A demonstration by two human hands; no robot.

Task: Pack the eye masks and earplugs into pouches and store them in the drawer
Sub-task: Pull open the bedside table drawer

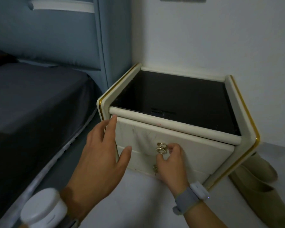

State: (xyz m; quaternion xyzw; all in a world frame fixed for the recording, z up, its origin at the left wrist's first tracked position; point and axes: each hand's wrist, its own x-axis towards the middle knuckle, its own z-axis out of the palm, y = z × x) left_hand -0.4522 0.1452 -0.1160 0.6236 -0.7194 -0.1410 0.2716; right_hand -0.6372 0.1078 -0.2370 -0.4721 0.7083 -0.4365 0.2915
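The top drawer [179, 150] of the nightstand [237, 102] looks shut or almost shut. The right hand [171, 163] has a narrow grip, its fingertips pinching at the gold ring handle [161, 148] in the middle of the drawer front. The left hand [102, 155] is open wide and holds nothing; its fingers reach to the left edge of the drawer front. No eye masks, earplugs or pouches are visible, not on the black top [171, 97] and not on the bed [31, 104]. I judge the task is either just starting or just finished; I cannot tell which.
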